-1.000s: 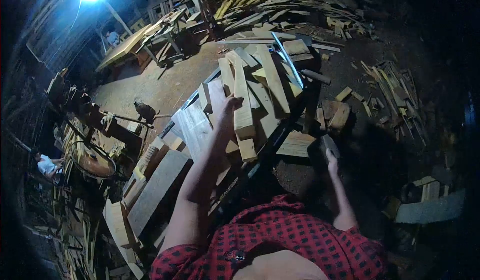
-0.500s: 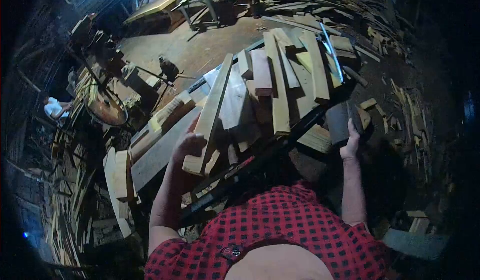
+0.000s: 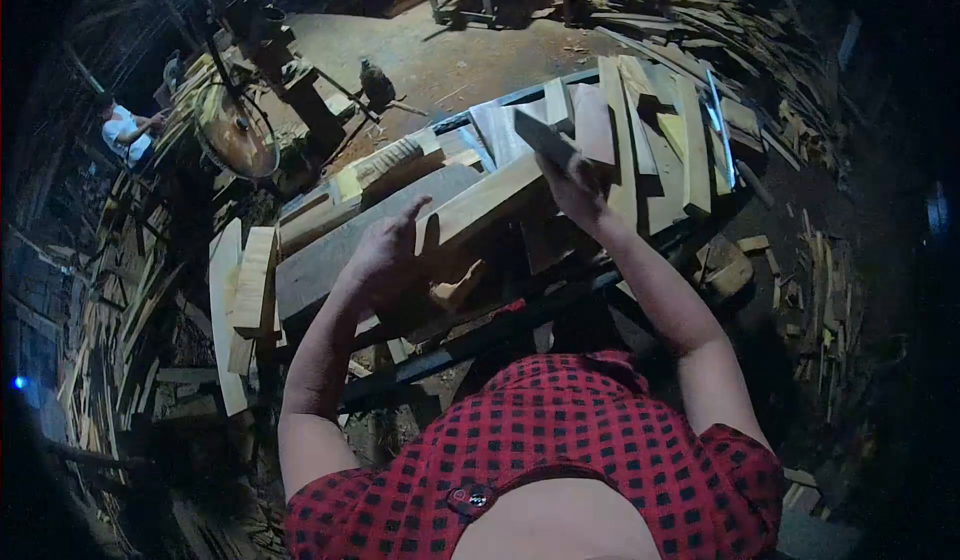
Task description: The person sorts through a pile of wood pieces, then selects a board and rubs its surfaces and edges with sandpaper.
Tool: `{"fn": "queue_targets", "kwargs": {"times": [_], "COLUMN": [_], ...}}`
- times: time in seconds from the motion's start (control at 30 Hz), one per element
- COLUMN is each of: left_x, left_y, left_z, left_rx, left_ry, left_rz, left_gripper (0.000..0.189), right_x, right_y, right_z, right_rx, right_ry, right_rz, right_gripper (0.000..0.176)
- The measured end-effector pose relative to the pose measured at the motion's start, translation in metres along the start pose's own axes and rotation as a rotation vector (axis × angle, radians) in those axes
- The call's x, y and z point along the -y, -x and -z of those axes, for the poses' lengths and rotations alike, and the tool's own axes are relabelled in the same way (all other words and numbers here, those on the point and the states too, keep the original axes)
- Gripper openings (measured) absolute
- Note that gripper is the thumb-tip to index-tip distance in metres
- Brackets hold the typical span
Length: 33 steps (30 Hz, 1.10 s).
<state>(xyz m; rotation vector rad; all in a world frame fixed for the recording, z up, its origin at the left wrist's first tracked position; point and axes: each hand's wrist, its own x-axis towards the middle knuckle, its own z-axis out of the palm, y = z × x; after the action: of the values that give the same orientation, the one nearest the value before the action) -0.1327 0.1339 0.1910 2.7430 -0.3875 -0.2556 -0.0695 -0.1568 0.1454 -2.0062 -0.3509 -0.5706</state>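
Observation:
My left hand point(image 3: 383, 252) is at the left end of a pale wooden plank point(image 3: 490, 200), its fingers closed about the end and one finger pointing outward. The plank lies slanted across the front of the pile, over a wide grey board point(image 3: 375, 222). In my right hand point(image 3: 577, 192) is a short dark board point(image 3: 543, 138), gripped near its lower end and tilted up over the plank's far end. Just beyond that board stands a small pale block point(image 3: 559, 106). A curved wood offcut point(image 3: 458, 287) sits below the plank.
Long pale strips point(image 3: 617, 140) lie on the right of the dark-framed table point(image 3: 590, 287). A thick block point(image 3: 254, 278) is at its left end. Beyond stands a large round disc point(image 3: 238, 132), with a person point(image 3: 126, 132) behind it. Scrap wood point(image 3: 825, 290) covers the floor at right.
My left hand has swung the plank from nearly upright to a slant. My right hand has moved left and up from the table's right side, bringing the dark board over the pile.

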Motion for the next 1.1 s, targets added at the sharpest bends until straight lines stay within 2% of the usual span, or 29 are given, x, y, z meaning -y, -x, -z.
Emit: {"fn": "queue_targets", "kwargs": {"times": [0.03,0.07,0.13,0.17,0.23,0.27,0.33,0.37,0.4,0.43,0.47,0.5,0.53,0.6,0.63,0.67,0.7,0.73,0.77,0.83,0.87,0.93,0.97,1.0,1.03,1.1], "left_x": [-0.019,-0.011,0.011,0.024,0.052,0.058,0.064,0.065,0.069,0.071,0.072,0.072,0.065,0.062,0.067,0.068,0.065,0.071,0.085,0.108,0.095,0.066,0.043,0.041,0.039,0.037], "left_y": [0.013,0.019,0.025,0.031,0.049,0.058,0.076,0.081,0.08,0.077,0.074,0.074,0.074,0.071,0.068,0.066,0.072,0.07,0.062,0.052,0.055,0.072,0.074,0.074,0.075,0.075], "left_z": [0.007,0.004,-0.01,-0.017,-0.028,-0.029,-0.031,-0.039,-0.049,-0.056,-0.06,-0.062,-0.06,-0.063,-0.072,-0.078,-0.071,-0.085,-0.113,-0.151,-0.128,-0.074,-0.063,-0.06,-0.059,-0.06], "left_rx": [-0.071,-0.074,-0.152,-0.154,-0.303,-0.299,-0.438,-0.472,-0.475,-0.458,-0.435,-0.44,-0.485,-0.522,-0.57,-0.614,-0.545,-0.536,-0.694,-1.018,-1.012,-0.622,-0.704,-0.702,-0.692,-0.674], "left_ry": [-0.047,-0.044,-0.036,-0.031,0.312,0.318,0.097,0.329,0.329,0.632,0.933,0.929,0.919,0.907,1.011,1.115,0.94,0.938,0.999,1.111,1.112,0.814,0.853,0.854,0.946,1.036], "left_rz": [0.055,0.069,0.033,0.046,-0.059,-0.053,-0.076,-0.007,0.0,-0.028,-0.063,-0.068,-0.038,-0.022,-0.058,-0.095,0.004,-0.003,-0.032,-0.089,-0.1,-0.018,-0.009,-0.016,-0.054,-0.097], "left_gripper": [0.08,0.08,0.082,0.082,0.075,0.075,0.065,0.056,0.056,0.055,0.054,0.054,0.054,0.054,0.054,0.055,0.054,0.054,0.047,0.034,0.034,0.035,0.028,0.028,0.029,0.03], "right_x": [-0.003,-0.017,-0.049,-0.041,-0.029,-0.029,-0.039,-0.04,-0.04,-0.038,-0.035,-0.031,-0.02,0.037,0.05,0.071,0.103,0.132,0.145,0.159,0.139,0.098,0.07,0.038,0.0,-0.023], "right_y": [-0.008,-0.012,-0.014,-0.012,-0.011,-0.009,-0.009,-0.01,-0.013,-0.014,-0.013,-0.011,-0.006,0.011,0.024,0.044,0.064,0.076,0.08,0.083,0.07,0.055,0.037,0.016,0.002,-0.016], "right_z": [-0.011,-0.024,-0.047,-0.047,-0.042,-0.041,-0.045,-0.046,-0.048,-0.053,-0.057,-0.063,-0.066,-0.088,-0.106,-0.127,-0.138,-0.138,-0.133,-0.128,-0.123,-0.117,-0.109,-0.098,-0.084,-0.038], "right_rx": [0.05,0.062,0.027,0.098,0.113,0.117,0.12,0.137,0.152,0.057,0.055,0.065,0.074,0.18,0.251,0.389,0.356,0.326,0.32,0.43,0.455,0.412,0.414,0.416,0.266,0.228], "right_ry": [0.15,0.143,0.562,0.581,0.553,0.531,0.515,0.487,0.458,0.508,0.505,0.433,0.363,0.11,-0.047,-0.155,-0.119,-0.083,-0.081,0.018,-0.042,-0.003,-0.048,-0.093,0.039,0.184], "right_rz": [0.069,0.074,0.303,0.32,0.294,0.262,0.245,0.237,0.233,0.318,0.325,0.297,0.266,0.371,0.573,0.49,0.575,0.66,0.656,0.781,0.78,0.694,0.635,0.576,0.56,0.186], "right_gripper": [0.029,0.029,0.03,0.03,0.031,0.032,0.031,0.03,0.028,0.028,0.028,0.026,0.025,0.021,0.023,0.028,0.032,0.037,0.037,0.042,0.044,0.04,0.036,0.034,0.03,0.031]}}
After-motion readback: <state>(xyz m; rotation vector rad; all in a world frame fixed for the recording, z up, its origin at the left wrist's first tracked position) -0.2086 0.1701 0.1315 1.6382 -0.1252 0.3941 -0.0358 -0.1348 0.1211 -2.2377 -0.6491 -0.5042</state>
